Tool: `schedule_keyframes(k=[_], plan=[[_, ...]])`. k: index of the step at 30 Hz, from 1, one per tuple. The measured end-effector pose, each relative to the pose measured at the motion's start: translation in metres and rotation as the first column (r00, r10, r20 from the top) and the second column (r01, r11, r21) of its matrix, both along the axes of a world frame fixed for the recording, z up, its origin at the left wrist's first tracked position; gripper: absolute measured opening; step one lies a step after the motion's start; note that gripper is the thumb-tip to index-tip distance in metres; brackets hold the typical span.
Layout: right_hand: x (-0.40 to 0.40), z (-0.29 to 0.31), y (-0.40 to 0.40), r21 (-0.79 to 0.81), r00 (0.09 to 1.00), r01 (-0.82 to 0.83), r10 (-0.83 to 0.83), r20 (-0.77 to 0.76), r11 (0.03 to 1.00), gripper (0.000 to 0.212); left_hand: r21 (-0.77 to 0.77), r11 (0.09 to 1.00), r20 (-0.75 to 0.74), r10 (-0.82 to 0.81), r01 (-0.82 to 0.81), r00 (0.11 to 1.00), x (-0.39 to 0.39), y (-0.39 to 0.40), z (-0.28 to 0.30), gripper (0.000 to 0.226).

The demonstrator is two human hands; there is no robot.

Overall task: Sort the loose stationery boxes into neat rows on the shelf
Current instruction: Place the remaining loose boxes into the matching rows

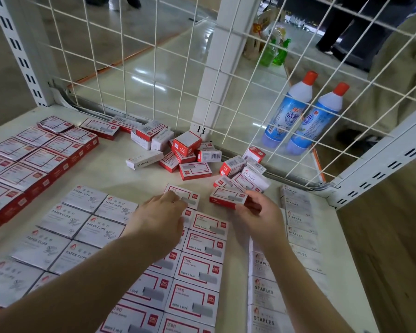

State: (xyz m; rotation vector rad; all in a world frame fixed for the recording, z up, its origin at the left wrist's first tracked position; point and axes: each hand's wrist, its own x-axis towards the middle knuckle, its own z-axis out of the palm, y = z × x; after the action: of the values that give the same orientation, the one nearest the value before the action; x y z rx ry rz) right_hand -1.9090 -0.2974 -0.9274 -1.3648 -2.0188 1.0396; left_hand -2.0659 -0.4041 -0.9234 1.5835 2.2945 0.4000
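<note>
Rows of small boxes cover the cream shelf (120, 174): red-and-white staple boxes (197, 270) in the middle, white paper-clip boxes (65, 222) to their left, white staples boxes (264, 294) to the right. My left hand (159, 212) rests its fingertips on a red-framed staple box (187, 195) at the far end of the middle rows. My right hand (262, 212) grips another red staple box (226, 198) just above the shelf. Behind them lies a loose pile of boxes (185, 152), and a second loose cluster (243, 171) at the right.
More red boxes (31, 159) stand in rows at the far left. A white wire mesh panel (139, 68) and upright posts close off the back. Two blue bottles with red caps (296, 109) stand behind the mesh. A person's legs show at the top right.
</note>
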Motion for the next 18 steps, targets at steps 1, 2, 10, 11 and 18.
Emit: schedule_keyframes(k=[1, 2, 10, 11, 18], plan=[[0.0018, 0.0002, 0.001, -0.002, 1.0, -0.017, 0.017, 0.0, 1.0, 0.027, -0.001, 1.0, 0.001, -0.001, 0.001, 1.0, 0.0002, 0.0003, 0.0004, 0.036], [0.0033, 0.0002, 0.0007, -0.009, 0.999, -0.041, 0.041, 0.005, 0.999, 0.024, -0.002, 1.0, -0.001, -0.003, 0.003, 1.0, 0.0004, 0.0006, 0.0007, 0.036], [0.0025, -0.0031, -0.0043, -0.003, 0.986, -0.151, 0.151, 0.065, 0.989, 0.027, 0.05, 0.99, 0.024, -0.131, 0.129, 0.991, 0.0079, -0.0009, -0.0003, 0.037], [0.0014, -0.0034, -0.0038, 0.01, 0.983, -0.16, 0.159, 0.089, 0.987, 0.029, 0.05, 0.989, 0.033, -0.141, 0.139, 0.99, 0.0087, -0.0005, -0.0005, 0.036], [-0.0041, -0.0044, -0.0036, -0.011, 0.965, -0.173, 0.172, 0.198, 0.985, 0.035, 0.021, 0.989, 0.041, -0.15, 0.149, 0.988, 0.0101, 0.0027, 0.0019, 0.036]])
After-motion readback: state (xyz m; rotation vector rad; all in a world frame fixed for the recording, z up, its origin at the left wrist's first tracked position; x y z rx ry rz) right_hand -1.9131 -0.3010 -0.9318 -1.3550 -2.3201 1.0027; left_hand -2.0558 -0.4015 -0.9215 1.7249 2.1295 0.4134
